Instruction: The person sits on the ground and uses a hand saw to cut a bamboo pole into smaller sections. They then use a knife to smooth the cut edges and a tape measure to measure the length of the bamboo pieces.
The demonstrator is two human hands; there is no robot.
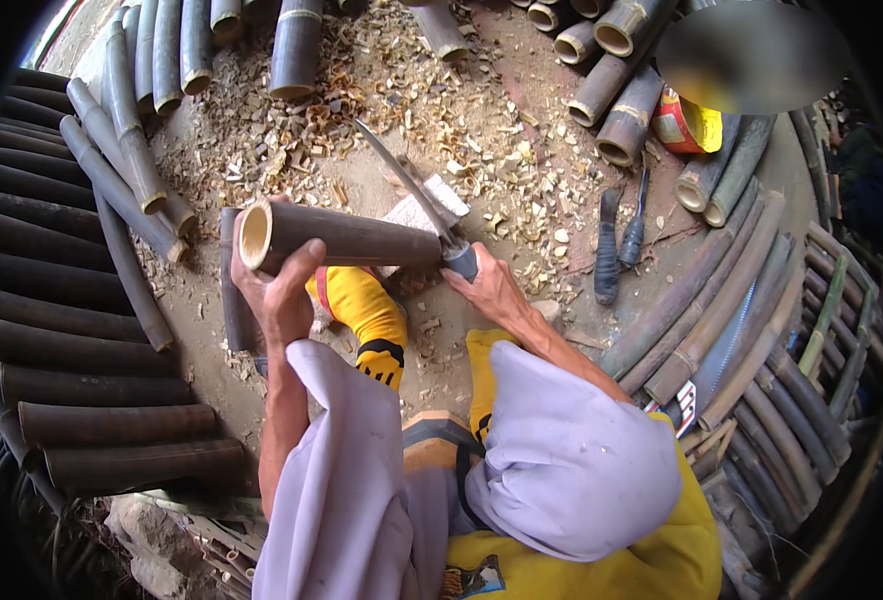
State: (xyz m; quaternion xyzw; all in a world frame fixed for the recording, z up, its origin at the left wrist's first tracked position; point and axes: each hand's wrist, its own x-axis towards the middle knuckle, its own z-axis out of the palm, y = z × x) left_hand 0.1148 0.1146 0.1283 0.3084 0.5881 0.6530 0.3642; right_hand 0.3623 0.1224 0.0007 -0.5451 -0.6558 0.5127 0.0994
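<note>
My left hand [284, 292] grips a short, dark bamboo tube [362, 238] near its left end, thumb across the top. The tube lies roughly level in front of me, its pale hollow end facing left. My right hand [500, 290] is closed around the dark handle [460, 262] of a knife, right at the tube's other end. From there the long, slightly curved blade [402, 172] slants away to the upper left, beyond the tube. A pale block [446, 200] lies on the ground behind the blade, partly hidden by it.
Bamboo shavings [362, 90] cover the ground ahead. Dark bamboo tubes [92, 355] lie in a row at left; more tubes [622, 110] sit at far right. Two dark-handled tools [609, 245] and a red-and-yellow container [684, 124] lie at right. My yellow-clad leg [370, 310] is beneath the tube.
</note>
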